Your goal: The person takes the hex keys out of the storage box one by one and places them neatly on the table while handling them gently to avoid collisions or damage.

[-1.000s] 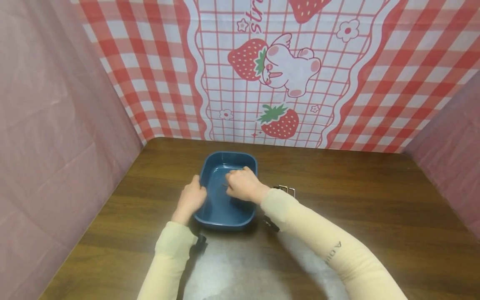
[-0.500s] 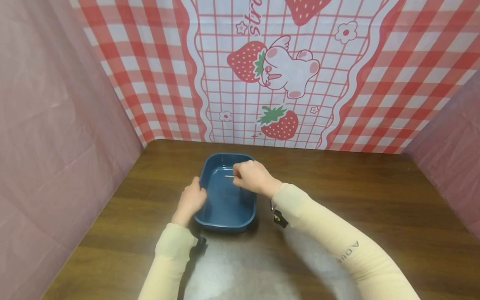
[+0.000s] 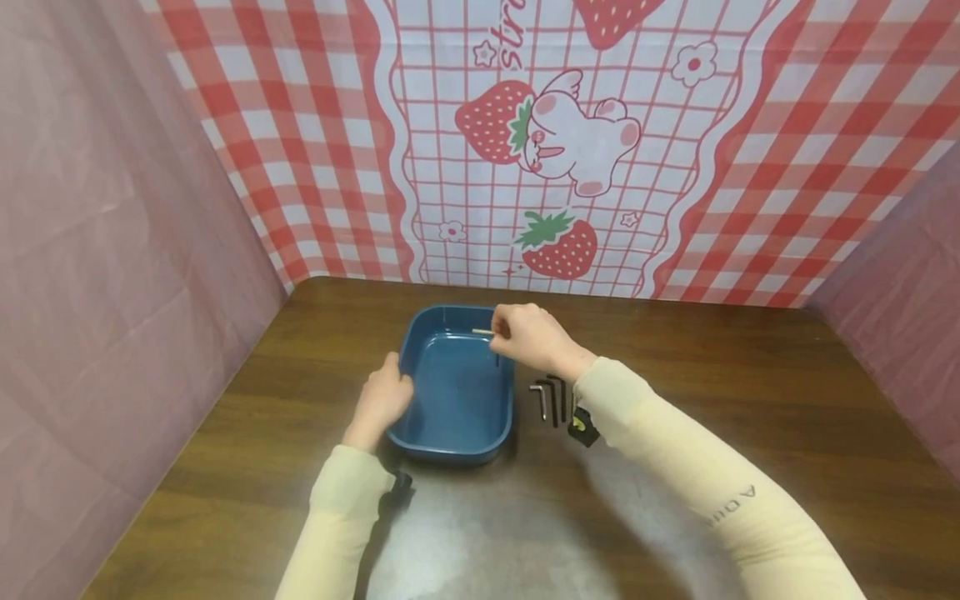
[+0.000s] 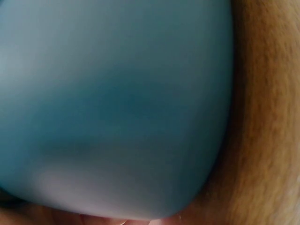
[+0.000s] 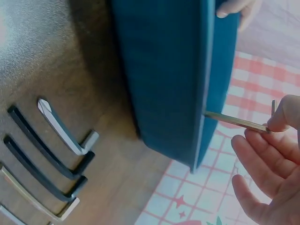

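Note:
My right hand [image 3: 528, 337] pinches a brass-coloured hex key [image 5: 236, 122] between thumb and index finger, over the far right rim of a deep blue tray [image 3: 450, 400]. The key's long arm points left across the rim in the head view, and its short arm stands up by the thumb in the right wrist view. My left hand [image 3: 382, 396] grips the tray's left rim, thumb on the inner side. Only the tray's blurred outer wall [image 4: 122, 108] fills the left wrist view, with a strip of fingers at the bottom edge.
Right of the tray, several hex keys lie side by side on the brown wooden table [image 3: 712, 400]: a silver key [image 5: 63, 129], black keys [image 5: 40, 140] and a pale gold key [image 5: 35, 194]. A red-checked strawberry cloth [image 3: 555, 167] hangs behind; pink curtains [image 3: 112, 250] flank the table.
My right hand has moved from over the tray's middle to its far right rim, carrying the hex key. The keys on the table now show more fully. My left hand stays on the rim.

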`<state>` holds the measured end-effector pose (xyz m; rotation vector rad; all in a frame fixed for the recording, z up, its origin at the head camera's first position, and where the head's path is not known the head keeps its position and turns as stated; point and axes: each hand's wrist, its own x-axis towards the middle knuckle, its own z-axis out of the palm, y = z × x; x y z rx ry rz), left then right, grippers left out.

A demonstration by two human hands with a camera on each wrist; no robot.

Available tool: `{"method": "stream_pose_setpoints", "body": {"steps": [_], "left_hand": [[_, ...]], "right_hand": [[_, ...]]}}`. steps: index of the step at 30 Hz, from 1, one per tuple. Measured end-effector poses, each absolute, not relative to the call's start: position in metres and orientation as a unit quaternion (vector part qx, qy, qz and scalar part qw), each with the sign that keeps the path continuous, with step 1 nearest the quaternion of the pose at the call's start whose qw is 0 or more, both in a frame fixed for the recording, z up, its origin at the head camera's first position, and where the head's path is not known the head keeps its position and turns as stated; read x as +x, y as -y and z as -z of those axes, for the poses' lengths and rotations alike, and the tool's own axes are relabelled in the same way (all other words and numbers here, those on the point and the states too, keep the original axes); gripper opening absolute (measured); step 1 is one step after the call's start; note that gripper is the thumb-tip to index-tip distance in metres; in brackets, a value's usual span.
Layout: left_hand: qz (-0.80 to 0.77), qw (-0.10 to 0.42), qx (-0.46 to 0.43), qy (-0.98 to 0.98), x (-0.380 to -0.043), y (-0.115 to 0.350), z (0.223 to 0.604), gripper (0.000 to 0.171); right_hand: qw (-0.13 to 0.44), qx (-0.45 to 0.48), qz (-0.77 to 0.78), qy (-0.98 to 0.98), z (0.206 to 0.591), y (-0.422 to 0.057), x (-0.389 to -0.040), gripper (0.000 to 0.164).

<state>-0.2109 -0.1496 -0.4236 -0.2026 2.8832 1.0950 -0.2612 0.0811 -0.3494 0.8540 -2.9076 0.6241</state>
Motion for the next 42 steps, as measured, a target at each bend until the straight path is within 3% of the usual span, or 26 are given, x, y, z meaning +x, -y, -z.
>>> {"method": "stream_pose_setpoints", "body": {"steps": [14, 23, 42], "left_hand": [[-0.358, 0.030, -0.065, -0.931, -0.210, 0.148, 0.424, 0.044], [-0.363, 0.031, -0.064, -0.929, -0.210, 0.149, 0.422, 0.043], [-0.363, 0.035, -0.064, -0.929, -0.211, 0.150, 0.424, 0.047]], "right_hand": [[0.055, 0.229, -0.289, 0.928, 0.342, -0.109, -0.261, 0.010], [0.105, 0.197, -0.315, 0.922, 0.334, -0.136, -0.260, 0.016], [0.092, 0.142, -0.271, 0.948, 0.371, -0.194, -0.252, 0.020]]}}
